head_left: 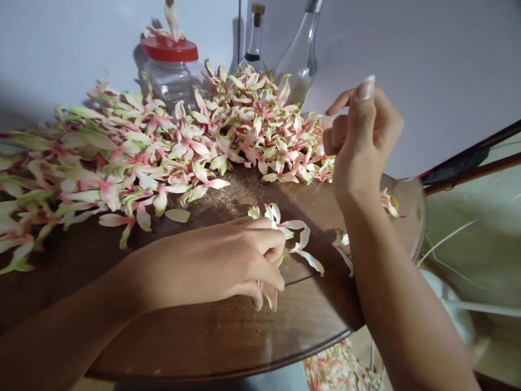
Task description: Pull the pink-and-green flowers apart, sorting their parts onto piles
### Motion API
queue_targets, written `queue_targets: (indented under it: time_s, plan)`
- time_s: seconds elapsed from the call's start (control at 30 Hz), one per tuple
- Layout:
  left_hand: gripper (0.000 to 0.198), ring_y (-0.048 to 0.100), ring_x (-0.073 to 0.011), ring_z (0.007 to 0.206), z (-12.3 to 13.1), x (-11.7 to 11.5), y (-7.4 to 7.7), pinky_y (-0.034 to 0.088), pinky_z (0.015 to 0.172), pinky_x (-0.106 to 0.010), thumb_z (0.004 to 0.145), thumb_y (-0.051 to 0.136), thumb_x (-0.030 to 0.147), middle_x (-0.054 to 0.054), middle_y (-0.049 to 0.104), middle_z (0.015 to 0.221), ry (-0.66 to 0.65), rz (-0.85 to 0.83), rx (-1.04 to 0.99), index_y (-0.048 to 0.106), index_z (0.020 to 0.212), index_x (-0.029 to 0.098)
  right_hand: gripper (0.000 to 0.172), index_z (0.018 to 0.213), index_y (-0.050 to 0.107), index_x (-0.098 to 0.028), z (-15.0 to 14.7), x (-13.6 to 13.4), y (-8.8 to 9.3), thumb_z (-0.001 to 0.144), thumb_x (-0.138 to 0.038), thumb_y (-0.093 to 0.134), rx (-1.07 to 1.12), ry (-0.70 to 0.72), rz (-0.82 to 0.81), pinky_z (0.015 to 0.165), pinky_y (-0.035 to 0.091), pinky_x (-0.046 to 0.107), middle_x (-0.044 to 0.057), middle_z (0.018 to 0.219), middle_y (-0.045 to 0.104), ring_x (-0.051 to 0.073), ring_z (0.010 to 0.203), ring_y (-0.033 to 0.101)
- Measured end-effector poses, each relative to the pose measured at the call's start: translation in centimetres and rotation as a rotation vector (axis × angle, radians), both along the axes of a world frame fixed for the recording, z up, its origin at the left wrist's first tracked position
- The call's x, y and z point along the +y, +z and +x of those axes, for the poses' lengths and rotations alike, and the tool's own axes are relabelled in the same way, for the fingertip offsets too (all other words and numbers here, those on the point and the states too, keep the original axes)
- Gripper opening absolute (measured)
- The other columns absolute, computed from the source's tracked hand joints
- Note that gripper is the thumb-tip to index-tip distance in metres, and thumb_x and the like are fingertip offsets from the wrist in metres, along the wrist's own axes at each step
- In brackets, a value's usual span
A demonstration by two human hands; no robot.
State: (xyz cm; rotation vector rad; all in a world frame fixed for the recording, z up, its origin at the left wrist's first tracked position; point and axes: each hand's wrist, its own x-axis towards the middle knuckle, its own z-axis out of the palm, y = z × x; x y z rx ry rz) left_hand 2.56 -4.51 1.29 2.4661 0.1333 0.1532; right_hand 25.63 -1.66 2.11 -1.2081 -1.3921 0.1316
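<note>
My left hand [244,260] is low over the brown table, its fingers curled in a pinch. A slim pale piece shows at its fingertips, too little of it to name. White flowers [280,222] with pink and green tints lie just beyond the knuckles, and a single white flower [304,251] rests to the right. My right hand [364,127] is raised at the right edge of the large flower heap [260,119]. Its fingers are folded and its thumb points up; whatever may be inside them is hidden. Behind that wrist lies another flower [344,250].
A second flower heap [118,157] spreads across the left of the table [228,331]. Behind stand a clear jar with a red lid [170,50], a corked bottle [255,41] and a tall glass bottle [299,54]. More flowers [342,369] are below the table's front edge.
</note>
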Motion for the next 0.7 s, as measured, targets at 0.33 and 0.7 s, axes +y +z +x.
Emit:
queue_targets:
  time_s: [0.33,0.7]
  plan:
    - [0.015,0.068,-0.0176,0.081,-0.3,1.0,0.9,0.055,0.071,-0.028,0.078,0.083,0.037,-0.004,0.071,0.087,0.262,-0.358,-0.372,0.073,0.083,0.027,0.052,0.073,0.054,-0.025,-0.5,0.1,0.6,0.086,-0.075,0.047,0.147,0.107,0.238,0.046,0.024,0.03,-0.006,0.053,0.027,0.011,0.045,0.024]
    - [0.019,0.072,-0.0151,0.075,-1.0,3.9,0.2,0.06,0.065,-0.025,0.088,0.073,0.037,-0.004,0.076,0.089,0.856,-0.108,-0.656,0.072,0.094,0.019,0.038,0.086,0.058,-0.024,-5.7,-3.5,0.8,0.086,-0.061,0.066,0.11,0.618,-0.325,0.055,0.046,0.029,0.0,0.071,0.061,0.014,0.062,0.059]
